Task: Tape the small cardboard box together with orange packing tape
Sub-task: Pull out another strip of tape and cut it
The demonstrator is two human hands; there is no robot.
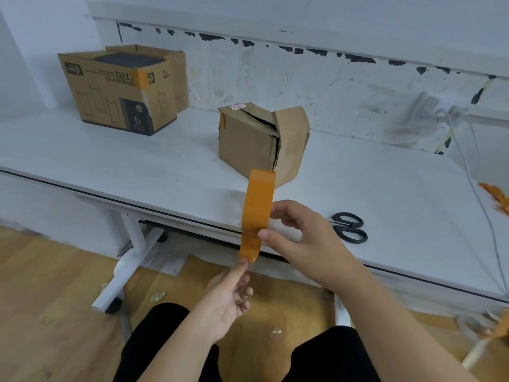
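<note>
The small cardboard box [257, 139] stands on the white table [137, 161], worn, with a torn gap along its top and front corner and a raised flap on the right. An orange tape strip [259, 208] stands upright in front of the box, near the table's front edge. My right hand [300, 241] pinches the strip near its lower part between thumb and fingers. My left hand [231, 293] holds the strip's crumpled bottom end with its fingertips, below the table edge.
A larger glassware carton [124, 89] with an orange tape patch stands at the back left. Black scissors [349, 226] lie right of my right hand. A white cable [473, 188] runs across the table's right side, near crumpled orange tape [495, 197].
</note>
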